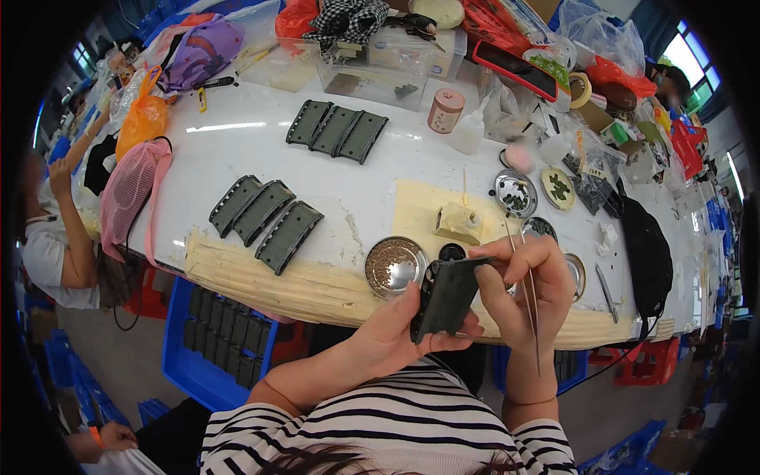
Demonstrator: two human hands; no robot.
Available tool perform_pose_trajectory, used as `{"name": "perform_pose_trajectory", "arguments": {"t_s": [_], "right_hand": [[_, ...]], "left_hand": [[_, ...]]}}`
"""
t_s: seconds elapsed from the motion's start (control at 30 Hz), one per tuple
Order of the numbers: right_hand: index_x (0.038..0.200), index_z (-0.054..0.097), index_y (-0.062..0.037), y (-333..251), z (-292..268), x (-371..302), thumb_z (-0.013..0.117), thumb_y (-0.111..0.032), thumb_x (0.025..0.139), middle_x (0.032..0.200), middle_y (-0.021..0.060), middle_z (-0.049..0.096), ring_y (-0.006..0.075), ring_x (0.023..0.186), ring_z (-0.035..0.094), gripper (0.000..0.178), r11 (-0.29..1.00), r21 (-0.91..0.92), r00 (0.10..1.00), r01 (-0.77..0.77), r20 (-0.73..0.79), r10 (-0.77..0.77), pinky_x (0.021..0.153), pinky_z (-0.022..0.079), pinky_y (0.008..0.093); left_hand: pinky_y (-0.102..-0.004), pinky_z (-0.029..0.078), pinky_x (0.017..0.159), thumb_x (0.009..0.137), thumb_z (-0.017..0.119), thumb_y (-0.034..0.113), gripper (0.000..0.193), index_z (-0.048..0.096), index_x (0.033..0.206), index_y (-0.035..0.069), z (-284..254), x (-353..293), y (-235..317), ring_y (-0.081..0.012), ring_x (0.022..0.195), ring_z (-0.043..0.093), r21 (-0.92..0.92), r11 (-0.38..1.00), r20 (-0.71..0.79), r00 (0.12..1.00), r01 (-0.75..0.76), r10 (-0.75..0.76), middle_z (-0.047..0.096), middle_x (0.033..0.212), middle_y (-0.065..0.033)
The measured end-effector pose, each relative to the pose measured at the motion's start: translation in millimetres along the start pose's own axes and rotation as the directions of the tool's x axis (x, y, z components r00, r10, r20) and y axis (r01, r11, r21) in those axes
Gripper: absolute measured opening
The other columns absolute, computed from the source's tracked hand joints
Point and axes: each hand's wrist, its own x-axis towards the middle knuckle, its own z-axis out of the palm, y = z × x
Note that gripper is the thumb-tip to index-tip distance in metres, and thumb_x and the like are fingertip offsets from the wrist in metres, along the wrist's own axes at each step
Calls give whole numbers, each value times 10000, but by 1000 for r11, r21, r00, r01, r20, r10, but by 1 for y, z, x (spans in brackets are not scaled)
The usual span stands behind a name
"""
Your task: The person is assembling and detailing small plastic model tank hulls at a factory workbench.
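A dark green, slightly curved plastic panel (453, 299) is held tilted over the table's front edge. My left hand (388, 336) is closed around its lower left side, with fingers behind it. My right hand (540, 277) has a pair of metal tweezers (537, 336) tucked between its fingers, while its thumb and forefinger touch the panel's upper right corner. Whether anything small is pinched there cannot be made out. Close by the panel stands a round metal dish (368, 271) of tiny brown pieces. Behind it a small block wrapped in yellowish tape (457, 224) sits on a tan sheet (408, 198).
Similar green panels lie in a near group (265, 212) and a far group (336, 133). Small dishes (515, 179) with dark bits and a second pair of tweezers (608, 294) are at right. Below left, a blue crate (176, 348) holds several panels. Another person (67, 245) sits at left.
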Motion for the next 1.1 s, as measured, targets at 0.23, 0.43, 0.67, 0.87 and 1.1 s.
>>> {"name": "perform_pose_trajectory", "arguments": {"t_s": [0.23, 0.43, 0.67, 0.87, 1.1], "right_hand": [[866, 527, 11, 11, -16, 7, 587, 51, 854, 891, 90, 625, 107, 764, 574, 74, 986, -163, 992, -45, -124, 25, 681, 476, 253], [925, 668, -45, 28, -21, 26, 725, -33, 733, 759, 99, 573, 265, 755, 559, 201, 655, -736, 972, 171, 17, -234, 632, 449, 337], [868, 654, -40, 40, -15, 34, 732, -66, 717, 745, 99, 561, 276, 769, 567, 173, 562, -790, 966, 246, 148, -213, 636, 456, 353], [845, 643, -42, 41, -15, 34, 733, -88, 712, 749, 98, 566, 274, 790, 573, 167, 583, -781, 971, 224, 128, -202, 642, 459, 362], [862, 646, -47, 45, -15, 35, 732, -83, 717, 751, 95, 569, 270, 784, 573, 172, 595, -771, 973, 228, 162, -163, 647, 460, 368]], "left_hand": [[-351, 561, 804, 957, 142, 585, 746, 168, 1464, 39, -10, -3, 8, -258, 948, 621, -5, 999, 153, 988, 36, -34, 552, 1106, -169], [-331, 573, 804, 966, 119, 564, 722, 160, 1466, 45, -11, -4, 9, -266, 946, 623, -66, 997, 104, 994, 49, -42, 544, 1117, -173], [-302, 610, 714, 965, 143, 569, 727, 179, 1442, 21, -2, -2, 10, -266, 867, 645, -36, 998, -56, 996, 61, -63, 553, 1035, -169], [-316, 606, 735, 965, 130, 570, 726, 177, 1445, 27, -4, -1, 9, -273, 876, 646, -42, 998, -58, 997, 54, -56, 556, 1056, -174], [-320, 605, 747, 965, 126, 567, 725, 177, 1444, 25, -4, -1, 8, -281, 892, 649, -50, 997, -40, 997, 57, -59, 556, 1064, -178]]}}
